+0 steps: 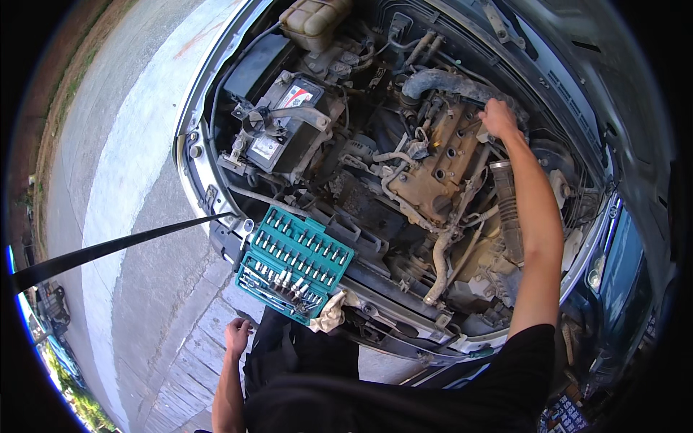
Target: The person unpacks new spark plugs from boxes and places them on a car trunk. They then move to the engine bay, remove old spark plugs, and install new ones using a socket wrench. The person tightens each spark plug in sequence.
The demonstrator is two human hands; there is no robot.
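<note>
1. L hand (237,335) was low, outside the bay's near edge, just off the case's near-L corner. Fingers mostly curled; a small dark thing (246,316) showed at the tips. Cdn't tell what it was or how firmly it was held.
2. Case (336,244), teal, lay unfolded at the bay's near edge, twd its L corner, w/ rows of sockets & bits in both halves.
3. Cloth (328,314), pale & crumpled, was at the case's near-R corner.
4. Ribbed hose (507,209) stood in the R part of the bay, beside the R forearm.
5. Cover (415,186), tan & dirty, sat on the engine approx mid-bay, w/ dark rd holes along its top.
6. R hand (498,119) was at the cover's far-R corner, arm stretched over the bay's R side. Fingers bent in close together; cdn't tell what, if anything, they gripped.
7. Battery (299,94) was in the bay's L part.
8. Fat grey hose (455,83) ran just past the cover's far edge, next to the R hand.
9. Tank (312,22), yellowed, was at the bay's far-L corner.
</note>
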